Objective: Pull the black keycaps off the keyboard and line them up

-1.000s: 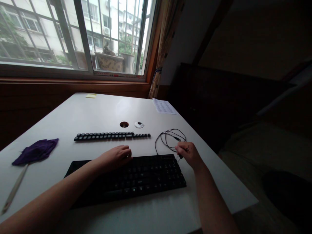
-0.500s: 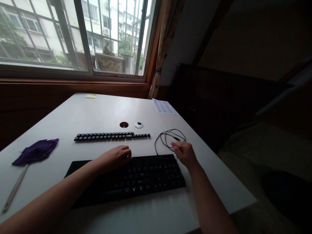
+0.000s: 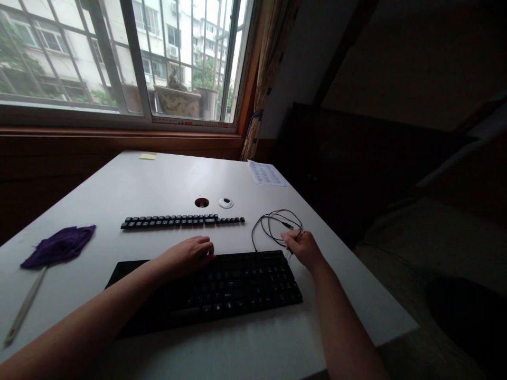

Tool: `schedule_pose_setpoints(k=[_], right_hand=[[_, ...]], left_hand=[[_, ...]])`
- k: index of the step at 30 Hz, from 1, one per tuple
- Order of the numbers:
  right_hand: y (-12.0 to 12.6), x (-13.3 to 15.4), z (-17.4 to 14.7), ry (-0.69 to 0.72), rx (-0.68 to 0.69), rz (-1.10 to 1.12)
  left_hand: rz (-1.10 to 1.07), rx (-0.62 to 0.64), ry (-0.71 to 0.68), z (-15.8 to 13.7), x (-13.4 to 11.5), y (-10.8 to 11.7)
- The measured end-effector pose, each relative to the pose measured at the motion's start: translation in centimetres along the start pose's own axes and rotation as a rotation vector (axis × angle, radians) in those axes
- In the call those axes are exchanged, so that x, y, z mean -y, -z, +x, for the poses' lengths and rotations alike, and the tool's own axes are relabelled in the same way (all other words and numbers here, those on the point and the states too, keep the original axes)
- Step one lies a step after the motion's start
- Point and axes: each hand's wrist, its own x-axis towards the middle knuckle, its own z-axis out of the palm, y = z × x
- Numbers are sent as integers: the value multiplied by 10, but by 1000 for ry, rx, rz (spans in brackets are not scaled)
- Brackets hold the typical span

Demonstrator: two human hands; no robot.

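White desk: loose keycaps lay centre-left; keyboard, lower centre, held many more. Right grip closed on wiry tool; left grip unclear.

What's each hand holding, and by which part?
The right hand holds a thin-wired tool by its upper end, mostly hidden; the left hand lies over the keyboard, any hold unclear.

"What colour is the keyboard?"
"Black, like the keycaps and cable."
"And the cloth?"
"Purple; the table is white."
"The curtain?"
"Tan with dark patches, perhaps; it's dim."
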Motion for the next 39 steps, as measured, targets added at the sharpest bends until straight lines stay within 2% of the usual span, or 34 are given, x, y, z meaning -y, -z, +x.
schedule_pose_setpoints(k=[8, 14, 18, 29, 39], right_hand=[[-10, -7, 5, -125, -61, 15], [-5, 4, 2, 6, 57, -2], [-6, 12, 2, 38, 121, -73], [-21, 10, 7, -116, 11, -164], [-18, 13, 6, -46, 34, -127]], left_hand=[[26, 25, 0, 1, -5, 4], [38, 30, 7, 1, -6, 4], [22, 13, 3, 0, -4, 2], [48, 26, -29, 2, -4, 3], [37, -30, -31, 1, -2, 0]])
